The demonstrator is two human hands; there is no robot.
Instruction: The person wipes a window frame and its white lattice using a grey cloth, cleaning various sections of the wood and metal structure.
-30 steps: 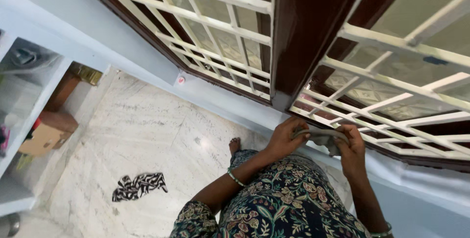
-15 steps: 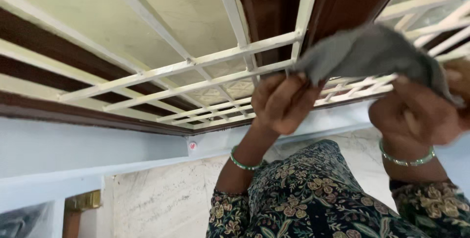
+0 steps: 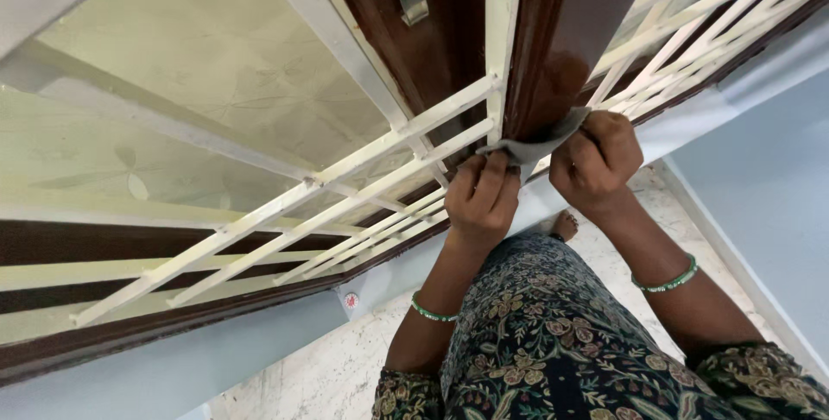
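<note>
Wiping step in hand: grey cloth (image 3: 537, 145) pressed against the foot of the dark wooden post (image 3: 561, 40), beside the white grille (image 3: 363, 161). Left hand (image 3: 482, 200) and right hand (image 3: 596, 161) each had fingers clenched on a cloth end. Next move probably calls for pulling the cloth taut and rubbing along the post.

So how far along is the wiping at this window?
In hand: both hands, left hand and right hand, press a grey cloth around the base of the dark brown frame post. Done: the post above looks glossy, though I can't tell if it was wiped. Left: the white grille bars aren't being touched; their cleanliness can't be judged.
</note>
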